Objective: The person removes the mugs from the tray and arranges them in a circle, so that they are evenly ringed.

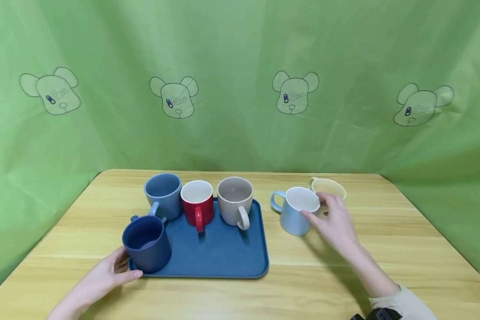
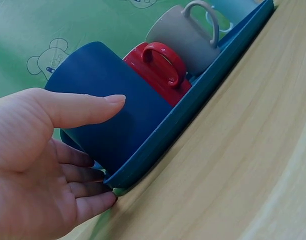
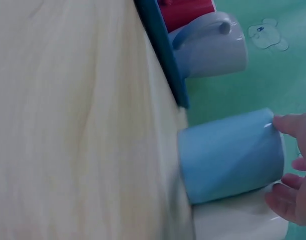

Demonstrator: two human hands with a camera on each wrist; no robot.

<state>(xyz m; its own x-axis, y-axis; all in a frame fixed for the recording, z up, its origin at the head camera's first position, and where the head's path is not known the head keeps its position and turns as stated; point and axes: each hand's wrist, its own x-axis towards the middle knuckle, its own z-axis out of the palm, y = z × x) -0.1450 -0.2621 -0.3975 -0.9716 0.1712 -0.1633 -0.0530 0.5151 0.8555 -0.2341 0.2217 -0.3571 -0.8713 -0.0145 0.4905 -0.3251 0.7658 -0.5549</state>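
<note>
At the left front corner of the blue tray (image 1: 224,260), a dark blue mug (image 1: 154,249) stands upright. My left hand (image 1: 108,275) is beside it, thumb stretched along the near side and fingers spread at the tray corner. In the left wrist view the thumb (image 2: 90,107) overlaps the mug's wall. My right hand (image 1: 338,222) is at a light blue mug (image 1: 294,220) standing on the table, with the thumb at the front of its rim and the fingers at its right side. This mug's handle points left. A cream mug (image 1: 331,189) stands behind, partly hidden.
Along the back of the tray are a mid-blue mug (image 1: 169,204), a red mug (image 1: 190,211) with a white inside, and a light grey mug (image 1: 229,209). The wooden table (image 1: 316,284) meets a green curtain (image 1: 232,133) behind.
</note>
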